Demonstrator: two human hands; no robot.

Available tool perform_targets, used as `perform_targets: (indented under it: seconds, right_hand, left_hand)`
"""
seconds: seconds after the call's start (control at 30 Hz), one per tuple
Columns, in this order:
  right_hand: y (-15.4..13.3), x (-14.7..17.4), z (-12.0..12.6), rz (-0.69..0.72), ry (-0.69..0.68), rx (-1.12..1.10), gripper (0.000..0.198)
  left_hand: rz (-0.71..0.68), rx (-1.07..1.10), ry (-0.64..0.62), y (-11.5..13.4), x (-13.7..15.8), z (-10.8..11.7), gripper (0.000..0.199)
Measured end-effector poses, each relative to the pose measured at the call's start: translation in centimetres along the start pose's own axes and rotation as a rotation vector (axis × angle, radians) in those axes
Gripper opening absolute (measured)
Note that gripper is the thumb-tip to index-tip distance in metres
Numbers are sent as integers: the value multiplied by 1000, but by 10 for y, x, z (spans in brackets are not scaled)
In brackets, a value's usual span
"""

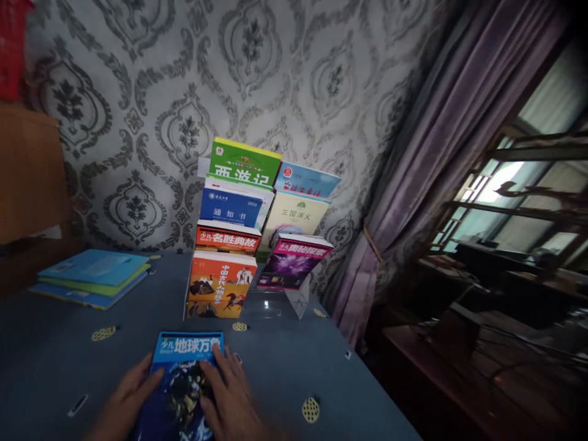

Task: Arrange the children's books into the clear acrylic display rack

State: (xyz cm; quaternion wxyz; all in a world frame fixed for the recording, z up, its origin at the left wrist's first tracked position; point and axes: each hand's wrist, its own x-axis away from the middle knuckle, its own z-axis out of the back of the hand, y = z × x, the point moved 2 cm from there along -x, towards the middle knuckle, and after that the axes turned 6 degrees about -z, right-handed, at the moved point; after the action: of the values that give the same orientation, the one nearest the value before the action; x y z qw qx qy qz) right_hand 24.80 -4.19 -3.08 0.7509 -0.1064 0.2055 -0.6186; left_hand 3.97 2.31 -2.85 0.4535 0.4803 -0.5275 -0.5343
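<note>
A blue book (184, 392) with a picture of the Earth and white Chinese lettering lies face up in front of me, at the near side of the table. At its left edge is my left hand (126, 395), thumb over the cover and fingers closed along the side. My right hand (232, 392) rests on the right part of the cover with its fingers spread, some reaching past the edge. Beyond the book, a clear stepped book stand (298, 300) holds several upright books, among them an orange one (223, 286) and a purple one (294, 263).
A small pile of blue and green books (94, 272) lies at the table's left. The stand is close to the patterned wall (252, 73). Past the table's right edge hang purple curtains (413, 184). A brown box-like object (30, 171) stands at far left.
</note>
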Motion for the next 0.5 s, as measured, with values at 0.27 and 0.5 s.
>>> perform_targets:
  seconds: [0.27,0.5]
  right_hand:
    - [9,-2,-12,-66,231,-358,63]
    - [4,4,18,-176,255,-567,64]
  left_hand:
    - [356,591,8,46,22,-21,74]
    - [265,645,-33,71,24,-13,74]
